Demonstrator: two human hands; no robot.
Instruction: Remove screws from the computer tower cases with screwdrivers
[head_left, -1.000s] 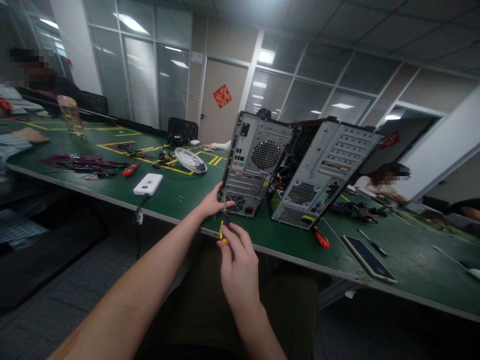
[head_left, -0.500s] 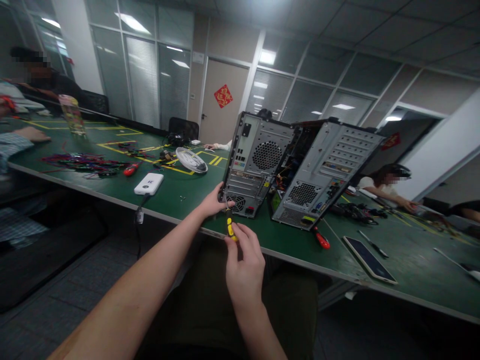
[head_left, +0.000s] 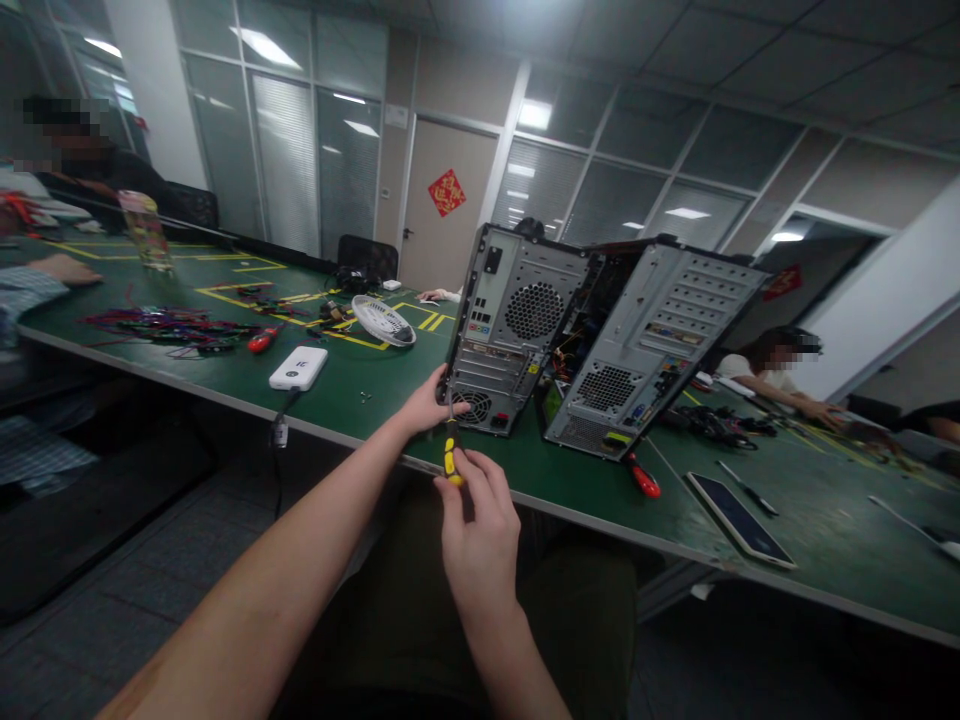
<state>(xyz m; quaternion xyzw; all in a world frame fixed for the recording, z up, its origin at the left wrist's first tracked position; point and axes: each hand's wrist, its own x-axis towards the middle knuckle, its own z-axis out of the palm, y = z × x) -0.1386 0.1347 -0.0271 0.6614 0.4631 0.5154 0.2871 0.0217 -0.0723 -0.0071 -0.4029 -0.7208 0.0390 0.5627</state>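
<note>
Two grey computer cases stand side by side on the green table, their rear panels facing me. At the lower left corner of the left case (head_left: pixel 517 310), my left hand (head_left: pixel 427 405) has its thumb across the panel and its other fingers hidden beside the case. My right hand (head_left: pixel 481 510) pinches the handle of a yellow and black screwdriver (head_left: pixel 451 455). The screwdriver's shaft points up to the case's lower left edge, by my left thumb; its tip is too small to make out. Leaning outward, the right case (head_left: pixel 652 350) is touched by neither hand.
Left on the table (head_left: pixel 360 400) are a white power bank (head_left: pixel 298 368), a red screwdriver (head_left: pixel 264 340), a wire pile (head_left: pixel 169 328) and a white oval object (head_left: pixel 383 320). Right are another red-handled tool (head_left: pixel 643 477), a phone (head_left: pixel 739 520) and black cables (head_left: pixel 720 425). Other people sit around.
My right hand has shifted slightly left, and the screwdriver handle has swung left with it, now more upright. My left hand has stayed at the case corner.
</note>
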